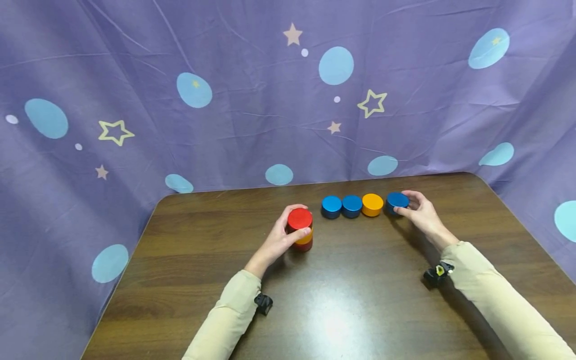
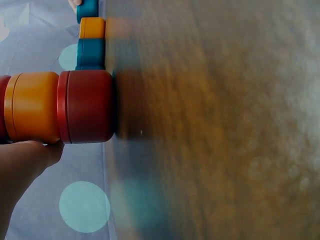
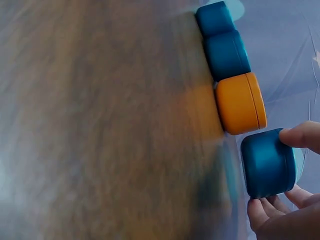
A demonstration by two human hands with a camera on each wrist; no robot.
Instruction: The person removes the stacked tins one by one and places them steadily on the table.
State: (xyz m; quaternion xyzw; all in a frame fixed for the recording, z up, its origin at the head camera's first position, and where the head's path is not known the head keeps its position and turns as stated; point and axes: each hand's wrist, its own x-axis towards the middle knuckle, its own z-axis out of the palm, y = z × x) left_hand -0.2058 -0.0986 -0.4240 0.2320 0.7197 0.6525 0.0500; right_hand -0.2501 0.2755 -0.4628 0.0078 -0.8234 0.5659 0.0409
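My left hand [image 1: 278,239] grips a stack of three small round lidded tins from its left side, with the thumb across the front. The stack's top tin [image 1: 299,218] is red, the middle tin [image 2: 35,106] orange and the bottom tin [image 2: 87,106] dark red. At the right end of a row, my right hand [image 1: 423,215] pinches a blue tin [image 3: 269,162] between thumb and fingers. Left of that tin stand an orange tin [image 1: 372,205] and two blue tins, one in the middle [image 1: 352,206] and one at the left end [image 1: 331,206]. A small gap separates the held blue tin from the orange one.
The brown wooden table [image 1: 202,280] has rounded far corners. Behind it hangs a purple curtain [image 1: 252,115] with stars and blue spots, close to the table's back edge and the row of tins. Light glares on the table's front middle.
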